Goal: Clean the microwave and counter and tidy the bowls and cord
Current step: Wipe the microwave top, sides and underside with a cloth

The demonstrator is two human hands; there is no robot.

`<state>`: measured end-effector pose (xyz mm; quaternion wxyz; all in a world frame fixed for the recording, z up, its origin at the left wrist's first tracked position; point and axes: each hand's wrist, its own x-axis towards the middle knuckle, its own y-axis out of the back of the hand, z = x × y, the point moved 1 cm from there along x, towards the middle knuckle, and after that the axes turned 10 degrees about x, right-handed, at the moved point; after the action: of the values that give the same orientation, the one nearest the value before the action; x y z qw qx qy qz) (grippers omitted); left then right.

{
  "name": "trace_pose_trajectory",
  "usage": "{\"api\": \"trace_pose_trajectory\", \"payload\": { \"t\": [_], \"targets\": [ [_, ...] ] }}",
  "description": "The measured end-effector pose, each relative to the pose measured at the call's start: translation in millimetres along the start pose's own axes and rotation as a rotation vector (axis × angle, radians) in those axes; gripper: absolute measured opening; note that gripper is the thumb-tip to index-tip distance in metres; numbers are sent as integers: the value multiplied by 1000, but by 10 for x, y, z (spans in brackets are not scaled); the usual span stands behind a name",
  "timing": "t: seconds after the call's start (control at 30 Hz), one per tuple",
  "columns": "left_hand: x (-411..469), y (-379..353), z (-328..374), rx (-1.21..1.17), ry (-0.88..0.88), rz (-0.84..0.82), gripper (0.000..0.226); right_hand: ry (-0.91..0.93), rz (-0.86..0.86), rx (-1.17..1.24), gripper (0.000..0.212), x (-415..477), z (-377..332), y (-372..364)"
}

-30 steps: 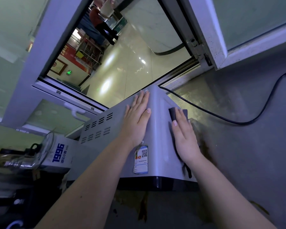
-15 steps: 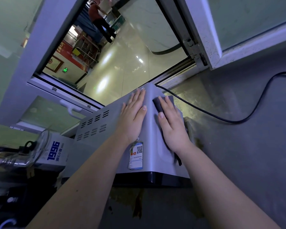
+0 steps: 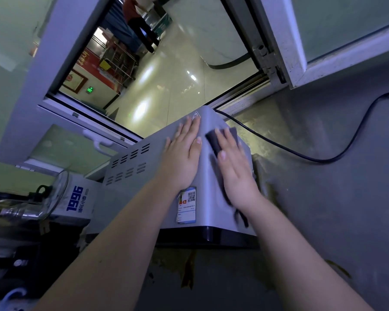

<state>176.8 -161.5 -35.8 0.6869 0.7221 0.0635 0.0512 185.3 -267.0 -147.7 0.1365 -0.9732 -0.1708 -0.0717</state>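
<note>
Presses the left hand (image 3: 182, 160) flat on top of the silver microwave (image 3: 130, 167), fingers straight and close together, pointing toward 12 o'clock. Lays the right hand (image 3: 236, 173) at 3 o'clock of the left, fingers straight and slightly spread, pressing a dark cloth (image 3: 233, 133) onto the same top, cloth showing past the fingertips and trailing from under the wrist toward 6 o'clock. Looks down on a grey counter (image 3: 335, 221) bearing the microwave at centre, brown stains (image 3: 189, 272) at 6 o'clock of it. Faces a black cord (image 3: 323, 162) running from the microwave's far corner toward 3 o'clock across the counter. Has a white box marked 1996 (image 3: 76, 202) and a clear glass vessel (image 3: 47, 198) at 9 o'clock of the microwave, an open window frame (image 3: 36, 70) at 12 o'clock.
</note>
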Motion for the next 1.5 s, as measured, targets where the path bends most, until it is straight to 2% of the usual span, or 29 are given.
{"api": "trace_pose_trajectory", "payload": {
  "t": [0.1, 0.23, 0.37, 0.53, 0.67, 0.77, 0.87, 0.97, 1.23, 1.5],
  "targets": [
    [-27, -14, 58, 17, 72, -61, 52, -118, 66, 64, 76, 621, 295, 49],
    [-44, -50, 104, -14, 112, -73, 67, -302, 92, 100, 71, 657, 719, 175],
    [-48, -70, 89, 1, 97, -40, 68, -272, 94, 177, 62, 172, 809, 223],
    [-69, -69, 106, -58, 93, -11, 63, -347, 104, 222, 69, -317, 764, 213],
    [-145, 6, 165, -145, 98, 41, 60, -340, 90, 187, 68, -583, 591, 184],
    [-271, 28, 200, -81, 76, -32, 58, -362, 59, 171, 61, -765, 393, 169],
    [-387, -34, 247, -34, 51, -74, 68, -258, 33, 110, 62, -938, 155, 103],
    [-396, -59, 276, -29, 60, -37, 67, -183, 48, 87, 61, -844, 99, 69],
    [-410, -20, 332, -52, 51, -51, 60, -368, 96, 139, 81, 346, 712, 251],
    [-421, 15, 365, -84, 70, -71, 59, -306, 50, 157, 76, -149, 734, 266]
  ]
}}
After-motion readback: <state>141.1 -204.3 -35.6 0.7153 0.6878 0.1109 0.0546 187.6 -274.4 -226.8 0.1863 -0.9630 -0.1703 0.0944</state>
